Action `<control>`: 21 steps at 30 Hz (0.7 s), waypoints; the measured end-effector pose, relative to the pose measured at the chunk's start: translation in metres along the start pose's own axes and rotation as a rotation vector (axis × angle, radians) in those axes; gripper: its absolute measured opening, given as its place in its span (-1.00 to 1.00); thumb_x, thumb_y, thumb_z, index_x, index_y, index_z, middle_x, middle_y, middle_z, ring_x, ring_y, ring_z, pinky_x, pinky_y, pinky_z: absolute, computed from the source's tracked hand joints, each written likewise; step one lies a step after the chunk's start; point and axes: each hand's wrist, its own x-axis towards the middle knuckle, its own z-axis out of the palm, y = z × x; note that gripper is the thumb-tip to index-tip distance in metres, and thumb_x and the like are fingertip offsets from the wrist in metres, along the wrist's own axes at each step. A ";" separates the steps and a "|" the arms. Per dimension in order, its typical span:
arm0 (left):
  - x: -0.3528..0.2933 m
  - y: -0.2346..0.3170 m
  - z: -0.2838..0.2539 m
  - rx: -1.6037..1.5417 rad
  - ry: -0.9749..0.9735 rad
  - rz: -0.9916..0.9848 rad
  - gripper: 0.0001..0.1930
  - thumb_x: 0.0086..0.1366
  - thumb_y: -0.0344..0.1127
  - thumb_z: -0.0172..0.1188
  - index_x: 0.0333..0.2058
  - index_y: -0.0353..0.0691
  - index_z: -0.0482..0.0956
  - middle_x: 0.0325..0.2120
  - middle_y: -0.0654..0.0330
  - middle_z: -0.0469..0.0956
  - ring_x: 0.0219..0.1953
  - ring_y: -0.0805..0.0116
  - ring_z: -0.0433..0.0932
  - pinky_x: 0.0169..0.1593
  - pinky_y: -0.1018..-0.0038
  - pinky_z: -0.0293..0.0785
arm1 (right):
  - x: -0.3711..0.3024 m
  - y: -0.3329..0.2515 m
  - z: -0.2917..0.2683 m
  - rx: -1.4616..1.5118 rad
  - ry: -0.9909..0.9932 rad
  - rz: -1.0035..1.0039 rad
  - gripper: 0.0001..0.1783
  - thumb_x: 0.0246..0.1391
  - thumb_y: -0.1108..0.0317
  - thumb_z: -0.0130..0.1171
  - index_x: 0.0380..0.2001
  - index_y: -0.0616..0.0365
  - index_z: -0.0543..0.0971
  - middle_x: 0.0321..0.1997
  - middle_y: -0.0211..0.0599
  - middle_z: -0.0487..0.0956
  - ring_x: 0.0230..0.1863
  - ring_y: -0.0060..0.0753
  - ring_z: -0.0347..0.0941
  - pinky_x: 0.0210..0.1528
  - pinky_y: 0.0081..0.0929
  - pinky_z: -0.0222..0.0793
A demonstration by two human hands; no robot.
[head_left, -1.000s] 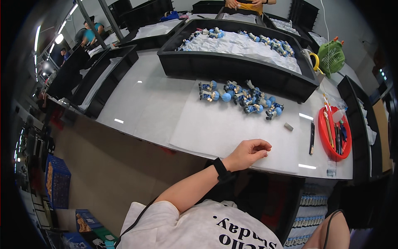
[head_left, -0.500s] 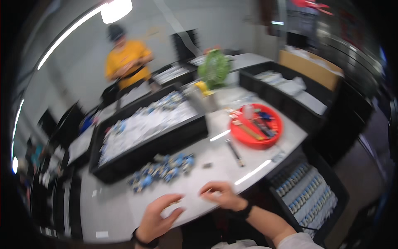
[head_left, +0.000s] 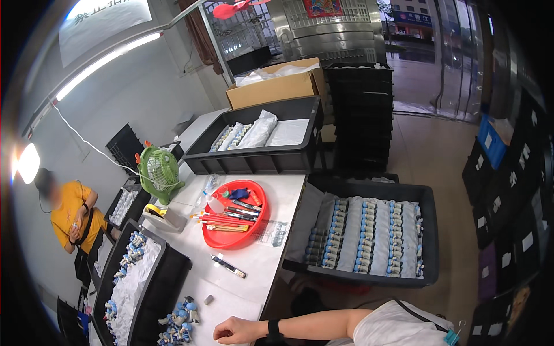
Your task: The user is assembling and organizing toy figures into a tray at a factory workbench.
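My right hand (head_left: pixel 238 331) is over the near part of the white table (head_left: pixel 231 291), its fingers curled together. Whatever they hold, if anything, is hidden. Left of it lies a loose pile of small blue-and-white figurines (head_left: pixel 178 326), with a small grey block (head_left: pixel 208 300) beside the pile. Farther up the table rests a dark marker-like pen (head_left: pixel 229 266). Behind that, a round red basin (head_left: pixel 231 246) holds brushes, pens and a small bottle. My left hand is out of view.
A black crate (head_left: pixel 180 271) with figurines on white wrapping stands left. Another crate (head_left: pixel 369 278) with rows of figurines sits right, past the table edge. Behind are a green fan (head_left: pixel 160 173), a third crate (head_left: pixel 259 160), a cardboard box (head_left: pixel 277 89) and stacked crates (head_left: pixel 360 115). A person (head_left: pixel 78 213) stands far left.
My view has swung to the right, so the crate of figurine rows is now fully visible. My left hand has left the picture. My right hand's fingers look more curled.
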 end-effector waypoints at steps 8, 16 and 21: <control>-0.039 0.011 -0.004 -0.007 0.122 0.027 -0.67 0.12 -0.44 0.07 -0.10 -0.35 0.41 -0.36 0.04 0.52 -0.40 0.30 0.49 -0.28 0.47 0.39 | -0.001 0.005 0.007 -0.038 0.003 -0.032 -0.80 -0.03 0.36 0.06 -0.39 0.30 0.48 -0.52 -0.36 0.48 -0.50 -0.63 0.30 -0.39 -0.66 0.26; -0.055 0.129 0.036 -1.509 0.177 -0.069 -0.65 0.20 -0.44 -0.04 -0.01 -0.34 0.29 -0.31 0.26 0.40 -0.30 0.54 0.41 -0.23 0.64 0.37 | -0.003 0.000 0.004 0.227 0.038 0.195 -0.71 0.08 0.28 0.02 -0.19 0.23 0.43 -0.40 -0.32 0.51 -0.40 -0.63 0.38 -0.33 -0.66 0.33; -0.026 0.146 0.087 -1.811 0.119 -0.205 -0.67 0.24 -0.38 -0.03 -0.02 -0.33 0.29 -0.22 0.19 0.42 -0.23 0.45 0.42 -0.16 0.51 0.36 | 0.001 -0.011 0.000 0.181 0.065 0.245 -0.65 0.17 0.27 -0.16 -0.08 0.28 0.35 -0.34 -0.27 0.50 -0.34 -0.55 0.43 -0.30 -0.64 0.36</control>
